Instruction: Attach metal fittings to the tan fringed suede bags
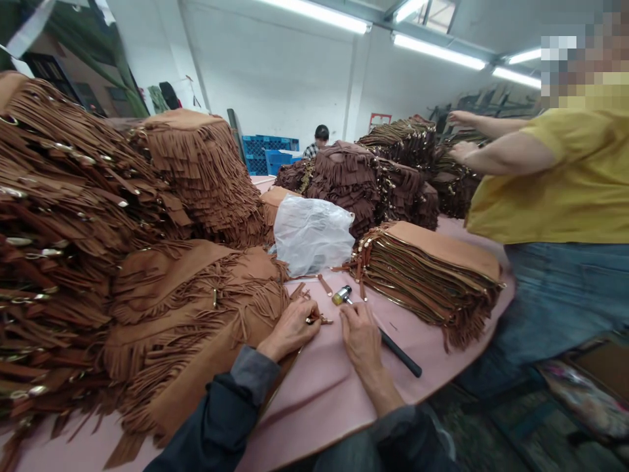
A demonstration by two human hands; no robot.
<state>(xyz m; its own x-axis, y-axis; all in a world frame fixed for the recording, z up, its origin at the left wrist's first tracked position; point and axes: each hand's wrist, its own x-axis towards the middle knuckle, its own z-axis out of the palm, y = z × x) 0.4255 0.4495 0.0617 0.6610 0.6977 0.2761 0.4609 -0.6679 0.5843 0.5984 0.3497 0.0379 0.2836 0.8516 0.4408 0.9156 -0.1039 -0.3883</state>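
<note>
My left hand is closed in a pinch on a small brown leather piece with a bit of metal, at the right end of a fringed brown leather panel. Beside it, my right hand rests low over the table with its fingers curled together; what they hold, if anything, is hidden. A hammer with a black handle and a yellowish striking face lies right by those fingertips, partly behind them. Short brown leather straps with metal ends lie just beyond the hammer head.
Tall heaps of fringed brown leather rise on the left. A crumpled clear plastic bag stands mid-table, with a stack of zipped fringed pieces to its right. A person in a yellow shirt stands close on the right; another person is farther back.
</note>
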